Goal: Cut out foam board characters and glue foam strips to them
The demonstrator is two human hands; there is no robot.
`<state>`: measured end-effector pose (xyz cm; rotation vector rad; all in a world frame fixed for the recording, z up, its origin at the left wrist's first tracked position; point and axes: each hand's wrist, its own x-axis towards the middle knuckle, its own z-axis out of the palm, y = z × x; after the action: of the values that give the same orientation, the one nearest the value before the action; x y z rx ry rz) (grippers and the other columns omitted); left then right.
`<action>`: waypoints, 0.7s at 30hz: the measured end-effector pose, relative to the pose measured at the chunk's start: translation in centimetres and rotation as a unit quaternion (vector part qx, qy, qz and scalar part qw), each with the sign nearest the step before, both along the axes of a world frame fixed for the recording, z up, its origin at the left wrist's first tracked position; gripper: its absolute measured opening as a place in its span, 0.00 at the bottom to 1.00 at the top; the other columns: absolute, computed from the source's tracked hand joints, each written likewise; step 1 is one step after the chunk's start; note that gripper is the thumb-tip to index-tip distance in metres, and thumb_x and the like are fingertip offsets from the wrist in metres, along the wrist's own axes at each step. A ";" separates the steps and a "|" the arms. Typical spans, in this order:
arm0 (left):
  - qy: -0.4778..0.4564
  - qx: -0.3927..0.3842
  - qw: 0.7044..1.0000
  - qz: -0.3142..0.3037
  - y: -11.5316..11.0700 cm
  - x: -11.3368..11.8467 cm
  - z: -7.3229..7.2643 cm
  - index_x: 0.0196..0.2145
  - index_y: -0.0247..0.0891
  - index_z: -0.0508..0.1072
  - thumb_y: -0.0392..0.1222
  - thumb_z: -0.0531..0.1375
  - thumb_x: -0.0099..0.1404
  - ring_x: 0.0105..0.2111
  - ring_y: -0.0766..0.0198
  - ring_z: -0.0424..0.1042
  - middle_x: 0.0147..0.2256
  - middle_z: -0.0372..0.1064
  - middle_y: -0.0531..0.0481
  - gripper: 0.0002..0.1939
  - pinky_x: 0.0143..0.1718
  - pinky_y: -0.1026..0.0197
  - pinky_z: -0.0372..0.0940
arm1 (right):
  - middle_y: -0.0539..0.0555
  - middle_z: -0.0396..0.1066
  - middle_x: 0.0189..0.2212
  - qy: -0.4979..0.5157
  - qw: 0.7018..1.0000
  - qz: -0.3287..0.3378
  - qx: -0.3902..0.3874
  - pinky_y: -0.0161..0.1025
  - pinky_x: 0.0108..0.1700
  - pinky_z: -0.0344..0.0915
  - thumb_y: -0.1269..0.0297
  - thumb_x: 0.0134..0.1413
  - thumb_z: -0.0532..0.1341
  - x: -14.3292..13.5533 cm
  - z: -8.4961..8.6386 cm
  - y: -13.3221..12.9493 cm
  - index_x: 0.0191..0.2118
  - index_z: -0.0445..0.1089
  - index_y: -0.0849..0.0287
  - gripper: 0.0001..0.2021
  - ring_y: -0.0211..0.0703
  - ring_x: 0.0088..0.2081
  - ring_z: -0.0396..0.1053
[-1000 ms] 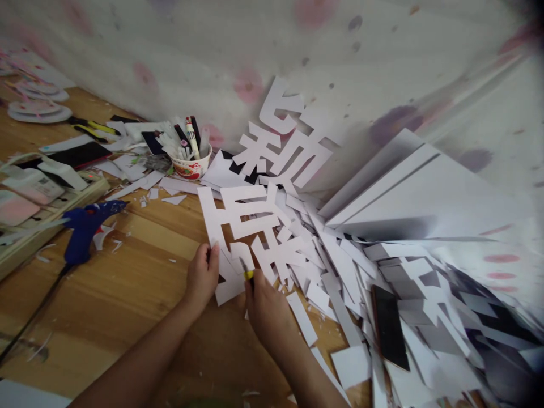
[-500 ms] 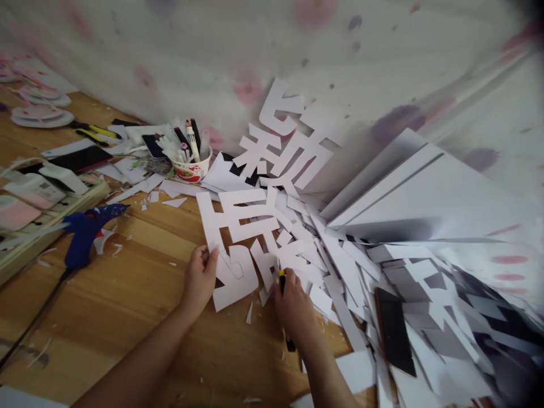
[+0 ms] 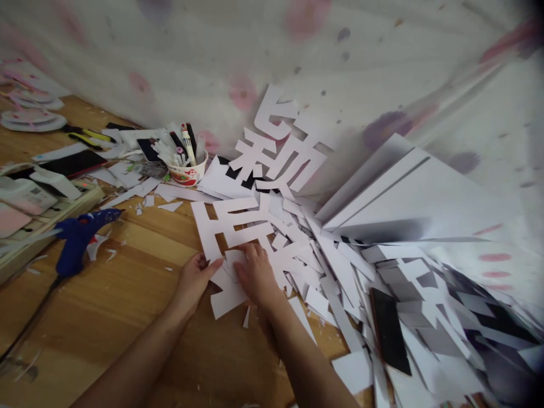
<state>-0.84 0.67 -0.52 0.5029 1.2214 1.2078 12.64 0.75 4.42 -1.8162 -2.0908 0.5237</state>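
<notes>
A white paper cutout (image 3: 206,226), shaped like a written character with slots through it, lies over the wooden table in front of me. My left hand (image 3: 193,283) pinches its left edge between thumb and fingers. My right hand (image 3: 257,277) is bent over the middle of the same sheet, close to the left one, with thumb and fingers closing on a part marked with drawn lines. The right fingertips partly cover that part. No craft knife shows now; whether the right palm hides it I cannot tell.
White paper scraps (image 3: 306,255) pile up on the right, beside a dark phone-like slab (image 3: 390,331). More cut characters (image 3: 276,153) lean against the patterned curtain. A cup of pens (image 3: 187,170) stands behind. A blue glue gun (image 3: 74,243) lies left, near a power strip (image 3: 91,195).
My right hand has moved up and left onto the cutout's middle. The yellow and black craft knife it held is out of sight. My left hand still grips the edge.
</notes>
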 end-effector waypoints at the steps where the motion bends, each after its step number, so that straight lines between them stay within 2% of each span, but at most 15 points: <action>1: -0.024 -0.008 1.000 -0.010 0.0 -0.1 0.2 0.33 0.34 0.69 0.44 0.68 0.40 0.23 0.65 0.70 0.28 0.73 0.49 0.22 0.25 0.62 0.66 | 0.58 0.63 0.45 0.012 1.000 0.004 -0.011 0.41 0.53 0.56 0.71 0.51 0.57 -0.4 -0.4 0.4 0.47 0.62 0.63 0.16 0.44 0.49 0.60; 4: -0.048 -0.021 0.999 -0.008 -0.2 0.0 0.4 0.33 0.32 0.70 0.39 0.70 0.35 0.24 0.65 0.70 0.27 0.73 0.49 0.24 0.25 0.62 0.66 | 0.59 0.64 0.44 0.045 0.997 0.001 -0.058 0.42 0.52 0.57 0.72 0.52 0.55 -1.0 -0.9 0.9 0.47 0.61 0.63 0.15 0.44 0.47 0.61; 8: -0.025 -0.023 0.999 0.019 -0.2 0.3 0.3 0.33 0.32 0.69 0.39 0.70 0.36 0.23 0.66 0.70 0.28 0.73 0.49 0.25 0.24 0.64 0.65 | 0.60 0.63 0.45 0.080 0.992 -0.014 -0.096 0.43 0.50 0.58 0.73 0.51 0.55 -1.1 -0.9 1.1 0.47 0.60 0.63 0.15 0.46 0.47 0.61; 13: -0.009 -0.024 0.999 0.026 -0.2 0.7 0.4 0.33 0.34 0.68 0.40 0.70 0.37 0.23 0.66 0.69 0.28 0.73 0.49 0.24 0.23 0.64 0.65 | 0.59 0.62 0.45 0.088 0.989 -0.038 -0.110 0.44 0.47 0.59 0.73 0.50 0.55 -1.2 -1.0 1.4 0.46 0.59 0.60 0.15 0.47 0.47 0.62; 21: -0.005 -0.030 0.999 0.014 -0.4 0.7 0.3 0.36 0.36 0.67 0.42 0.69 0.40 0.23 0.66 0.69 0.30 0.72 0.50 0.24 0.22 0.64 0.65 | 0.59 0.61 0.43 0.104 0.989 -0.032 -0.096 0.44 0.46 0.59 0.74 0.50 0.54 -1.4 -1.5 1.4 0.44 0.58 0.59 0.14 0.46 0.47 0.61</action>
<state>-0.14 0.25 -0.18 0.4358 1.2551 1.1922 11.20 2.16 2.90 -1.8337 -1.8931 0.8842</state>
